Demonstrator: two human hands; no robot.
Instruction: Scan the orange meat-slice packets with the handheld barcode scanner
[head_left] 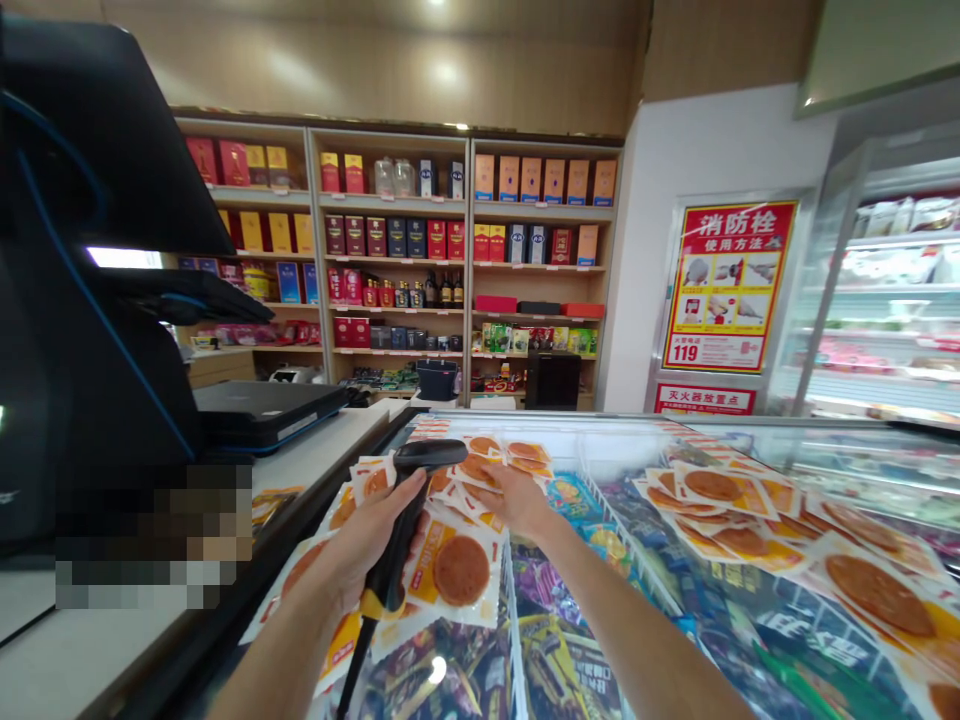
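Observation:
My left hand (360, 540) is closed around the handle of a black-and-yellow barcode scanner (401, 545), whose head points away and whose cord runs down towards me. My right hand (517, 495) reaches into a pile of flat clear packets, each showing a round brown patty. Its thumb and fingers close on the edge of a patty packet (465, 495); which packets lie between them is partly hidden. Just below the scanner, a larger-looking patty packet (457, 570) lies beside my left fingers. More packets stick out under my left forearm.
The pile rests on the glass top of a chest freezer (600, 425) with wrapped ice creams inside. Another patty packet pile (712, 490) lies on the right. A checkout terminal (90, 270) stands on the left counter (330, 440). Shelves with boxes (390, 205) line the back.

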